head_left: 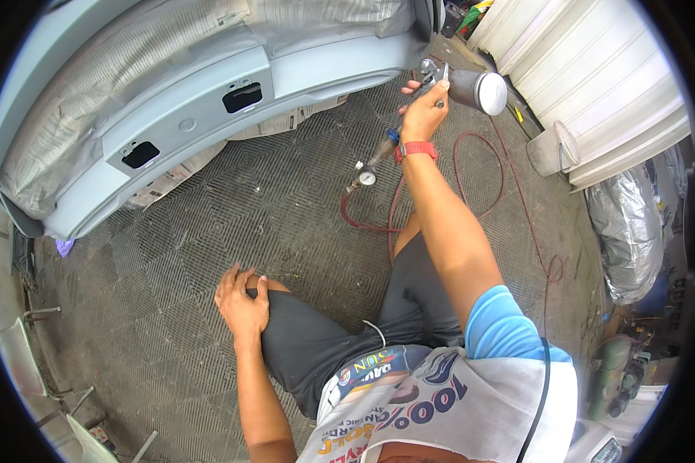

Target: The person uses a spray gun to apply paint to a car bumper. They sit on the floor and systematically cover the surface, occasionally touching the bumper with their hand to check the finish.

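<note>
My right hand (425,108) is wrapped round the handle of a spray gun (432,76), held out at the upper right. A dark cup with a pale lid (489,94) sticks out to the gun's right. Below the grip hang a clear filter and a round pressure gauge (366,178), joined to a red air hose (371,227). My left hand (242,299) rests on my left knee, fingers spread, holding nothing. Ahead stands a light grey-blue vehicle panel (189,123) with two dark cutouts; the gun is near its right end.
Wrinkled masking sheet (131,73) covers the area above the panel, and newspaper (166,185) shows beneath it. The hose loops over the ridged dark floor (154,270). At right are a whitish bucket (552,150), white corrugated sheeting (587,69) and a silver-covered bundle (627,231).
</note>
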A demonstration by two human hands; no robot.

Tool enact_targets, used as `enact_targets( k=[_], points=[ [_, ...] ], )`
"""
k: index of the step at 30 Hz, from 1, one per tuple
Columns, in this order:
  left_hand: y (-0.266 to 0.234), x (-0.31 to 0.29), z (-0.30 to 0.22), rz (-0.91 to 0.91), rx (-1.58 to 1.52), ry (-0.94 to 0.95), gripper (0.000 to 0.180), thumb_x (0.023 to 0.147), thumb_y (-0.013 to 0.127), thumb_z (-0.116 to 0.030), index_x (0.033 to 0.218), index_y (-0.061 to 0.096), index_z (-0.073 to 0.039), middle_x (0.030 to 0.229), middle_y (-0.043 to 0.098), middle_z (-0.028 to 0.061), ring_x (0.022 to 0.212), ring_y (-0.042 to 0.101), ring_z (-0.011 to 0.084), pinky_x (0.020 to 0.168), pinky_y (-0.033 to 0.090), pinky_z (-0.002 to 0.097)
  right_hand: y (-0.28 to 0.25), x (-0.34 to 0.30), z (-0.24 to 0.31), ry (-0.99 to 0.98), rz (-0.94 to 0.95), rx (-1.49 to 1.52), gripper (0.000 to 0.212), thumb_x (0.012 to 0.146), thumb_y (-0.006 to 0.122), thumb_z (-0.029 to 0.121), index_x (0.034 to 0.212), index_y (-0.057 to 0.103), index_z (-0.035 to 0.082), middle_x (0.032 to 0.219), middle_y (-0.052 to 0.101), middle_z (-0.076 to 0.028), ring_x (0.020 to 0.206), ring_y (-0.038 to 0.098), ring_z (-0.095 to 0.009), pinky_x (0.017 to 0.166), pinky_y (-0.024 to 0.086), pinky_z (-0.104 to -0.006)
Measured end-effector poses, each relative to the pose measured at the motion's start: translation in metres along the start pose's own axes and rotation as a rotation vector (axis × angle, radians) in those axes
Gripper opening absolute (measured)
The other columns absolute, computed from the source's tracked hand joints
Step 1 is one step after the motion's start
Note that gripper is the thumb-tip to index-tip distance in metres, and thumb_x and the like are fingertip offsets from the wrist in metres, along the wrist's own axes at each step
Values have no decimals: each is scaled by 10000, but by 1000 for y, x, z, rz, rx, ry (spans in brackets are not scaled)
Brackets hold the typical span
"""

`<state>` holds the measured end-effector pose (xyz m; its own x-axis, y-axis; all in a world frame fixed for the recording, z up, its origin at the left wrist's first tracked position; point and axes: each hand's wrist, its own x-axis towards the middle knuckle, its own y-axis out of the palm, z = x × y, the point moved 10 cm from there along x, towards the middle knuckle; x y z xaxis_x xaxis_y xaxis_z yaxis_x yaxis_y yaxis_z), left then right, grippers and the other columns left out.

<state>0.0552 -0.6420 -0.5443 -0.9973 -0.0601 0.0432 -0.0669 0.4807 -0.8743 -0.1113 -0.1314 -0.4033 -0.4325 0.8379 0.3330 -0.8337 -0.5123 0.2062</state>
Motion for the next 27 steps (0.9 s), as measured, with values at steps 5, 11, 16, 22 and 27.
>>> enact_targets(
  k=[5,11,16,22,27],
  points=[
    [8,9,1,31,-22,-15,415,973,766,-382,1260,833,-90,1532,677,161,1489,558,364,1287,347,523,16,-38,53,-92,70,49,639,1218,335,501,1547,565,4,1017,781,-127,818,758,-174,502,566,-274],
    [14,14,-2,46,-42,-13,405,967,767,-379,1248,834,-95,1532,675,166,1488,559,363,1288,343,539,31,-62,115,-218,90,130,722,1199,294,599,1212,657,-25,1035,786,-157,853,777,-221,509,562,-301],
    [20,18,-4,69,-55,-6,409,969,764,-375,1254,832,-90,1541,670,168,1499,548,364,1296,332,538,44,-63,151,-262,161,181,761,1187,283,641,1261,631,-32,1059,784,-179,869,776,-231,518,557,-309],
    [22,19,-5,71,-51,-1,406,970,763,-370,1255,832,-89,1541,669,172,1503,544,363,1298,329,540,49,-54,172,-216,220,363,729,1199,271,611,1228,641,-16,1054,777,-146,883,771,-212,514,555,-286],
    [21,19,-5,70,-52,-11,404,968,768,-366,1259,832,-93,1542,670,167,1503,546,355,1303,326,533,29,-45,132,-120,165,266,748,1196,283,620,1176,656,-28,1034,778,-160,853,774,-214,497,559,-291]
  ],
)
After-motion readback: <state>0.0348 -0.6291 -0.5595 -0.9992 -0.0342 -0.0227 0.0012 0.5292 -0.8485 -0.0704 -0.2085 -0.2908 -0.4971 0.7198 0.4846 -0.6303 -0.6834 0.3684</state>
